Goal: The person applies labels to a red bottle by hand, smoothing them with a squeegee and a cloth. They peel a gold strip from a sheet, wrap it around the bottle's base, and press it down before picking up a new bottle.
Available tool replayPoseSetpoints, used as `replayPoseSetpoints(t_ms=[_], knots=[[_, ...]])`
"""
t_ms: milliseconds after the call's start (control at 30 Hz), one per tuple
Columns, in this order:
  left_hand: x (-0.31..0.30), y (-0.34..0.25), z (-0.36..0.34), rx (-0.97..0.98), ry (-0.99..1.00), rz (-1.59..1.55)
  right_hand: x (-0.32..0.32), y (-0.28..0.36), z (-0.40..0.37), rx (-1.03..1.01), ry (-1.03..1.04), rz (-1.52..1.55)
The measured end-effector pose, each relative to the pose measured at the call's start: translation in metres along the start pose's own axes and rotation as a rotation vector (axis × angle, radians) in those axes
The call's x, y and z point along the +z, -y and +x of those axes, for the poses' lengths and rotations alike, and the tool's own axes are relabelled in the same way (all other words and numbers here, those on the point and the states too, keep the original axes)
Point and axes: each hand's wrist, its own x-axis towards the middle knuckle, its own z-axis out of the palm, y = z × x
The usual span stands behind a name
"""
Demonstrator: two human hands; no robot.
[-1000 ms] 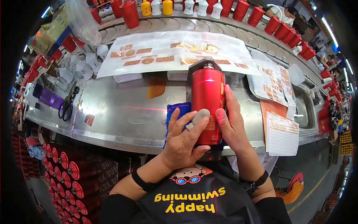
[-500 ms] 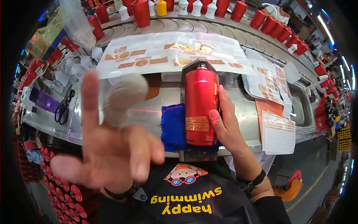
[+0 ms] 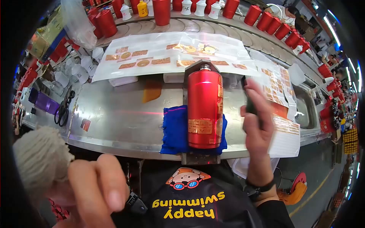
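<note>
A glossy red bottle (image 3: pixel 204 102) with gold decals lies along a dark metal cradle (image 3: pixel 191 159), its silvery neck pointing away from me. Under it is a blue cloth (image 3: pixel 175 131). My right hand (image 3: pixel 258 125) is raised to the right of the bottle, apart from it, with fingers closed round a slim dark tool (image 3: pixel 249 106), blurred and partly hidden. Close to the camera at lower left is my left hand (image 3: pixel 91 190). One finger wears a beige ribbed wrapping (image 3: pixel 40 157); two bare fingers curl loosely, and nothing shows between them. The rest of that hand is hidden.
Sheets of gold decals (image 3: pixel 140 57) cover the bench's back, with more decal sheets (image 3: pixel 275 85) at right. Black scissors (image 3: pixel 64 108) and a purple bottle (image 3: pixel 45 101) stand left. A decal scrap (image 3: pixel 86 124) lies on the metal bench. Behind runs a conveyor (image 3: pixel 178 26) carrying red bottles.
My right hand has left the red bottle, moved right and now grips the dark tool. The left hand has drawn back to the lower left. A decal scrap and an orange-brown piece are uncovered.
</note>
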Motion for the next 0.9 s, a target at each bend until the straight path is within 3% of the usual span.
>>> replayPoseSetpoints(t_ms=[33, 133, 267, 467, 567, 767, 800, 867, 900], knots=[[0.002, 0.003, 0.000, -0.008, -0.041, -0.002, -0.013, 0.008, 0.009, -0.211, -0.007, 0.021], [-0.006, 0.004, -0.001, -0.094, -0.042, 0.011, -0.042, 0.098, 0.023, -0.185, -0.001, -0.243], [-0.011, 0.011, -0.005, -0.149, -0.045, 0.019, -0.069, 0.118, 0.020, -0.855, -0.336, -0.354], [-0.004, 0.020, -0.011, -0.149, -0.069, 0.139, -0.088, 0.102, 0.036, -1.512, -0.886, -1.180], [0.003, 0.024, -0.015, -0.169, -0.065, 0.173, -0.103, 0.102, 0.041, -1.652, -1.019, -1.321], [0.005, 0.024, -0.013, -0.242, 0.110, 0.216, -0.125, 0.107, 0.036, -1.674, -1.073, -1.242], [0.005, 0.025, -0.016, -0.236, 0.080, 0.178, -0.124, 0.109, 0.038, -1.677, -1.061, -1.255], [0.022, 0.022, -0.047, -0.406, -0.187, 0.498, -0.120, 0.116, 0.043, -1.687, -1.043, -1.273], [0.013, 0.027, -0.038, -0.317, -0.077, 0.401, -0.118, 0.118, 0.046, -1.698, -1.031, -1.286]])
